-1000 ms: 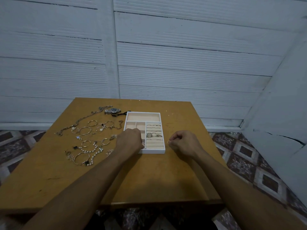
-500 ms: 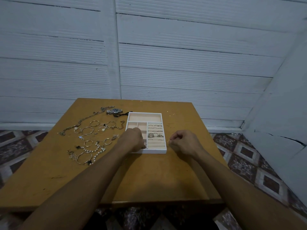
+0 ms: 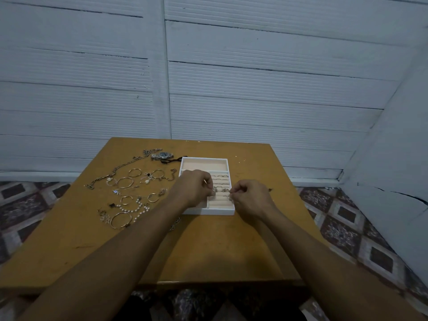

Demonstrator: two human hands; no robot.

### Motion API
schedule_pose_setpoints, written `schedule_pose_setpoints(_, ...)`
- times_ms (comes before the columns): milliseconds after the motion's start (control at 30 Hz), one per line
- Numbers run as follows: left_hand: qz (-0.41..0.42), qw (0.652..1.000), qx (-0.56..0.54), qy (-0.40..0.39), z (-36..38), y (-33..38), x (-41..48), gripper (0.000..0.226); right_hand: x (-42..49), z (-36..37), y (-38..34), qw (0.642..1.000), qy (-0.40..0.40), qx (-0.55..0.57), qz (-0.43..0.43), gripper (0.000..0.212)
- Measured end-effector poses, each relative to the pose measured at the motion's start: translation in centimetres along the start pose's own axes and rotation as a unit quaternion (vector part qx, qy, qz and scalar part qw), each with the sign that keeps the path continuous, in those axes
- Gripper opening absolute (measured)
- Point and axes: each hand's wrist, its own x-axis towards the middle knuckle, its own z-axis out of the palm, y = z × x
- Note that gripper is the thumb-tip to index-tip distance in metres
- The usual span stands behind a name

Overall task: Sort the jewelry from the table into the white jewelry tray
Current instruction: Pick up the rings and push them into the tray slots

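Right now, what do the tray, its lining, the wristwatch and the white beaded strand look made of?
White jewelry tray: rigid, smooth matte white walls, likely painted board or plastic. Its lining: beige, dull, velvet-like fabric. Wristwatch: silvery polished metal, glinting link band. Beaded strand: glossy white pearl-like beads; real or imitation, cannot tell.

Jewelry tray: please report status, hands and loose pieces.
Left hand curled over ring rows, hold unclear. Right hand pinches small ring at white jewelry tray edge. Loose jewelry on table, left of tray. Nothing blocking.
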Motion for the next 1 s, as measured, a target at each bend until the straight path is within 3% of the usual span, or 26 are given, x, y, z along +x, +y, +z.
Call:
schedule_pose_setpoints(100,0.041,0.997,0.068,0.023,1.2,0.5,-0.3,0.008,0.0,0.1,0.1,1.0,0.0,-0.005,-0.006,0.015)
schedule_pose_setpoints(267,0.106,0.978,0.171,0.06,2.0,0.4,-0.7,0.015,-0.2,-0.7,0.8,1.0,0.003,-0.005,0.007,0.016)
schedule_pose_setpoints(567,0.13,0.978,0.163,0.002,1.3,-0.5,-0.8,0.025,-0.3,-0.3,1.2,1.0,-0.005,0.01,0.021,0.012)
schedule_pose_setpoints(1000,0.154,0.974,0.168,0.001,1.6,-1.1,-1.5,0.032,-0.1,-0.3,1.5,1.0,-0.004,0.012,0.027,0.011)
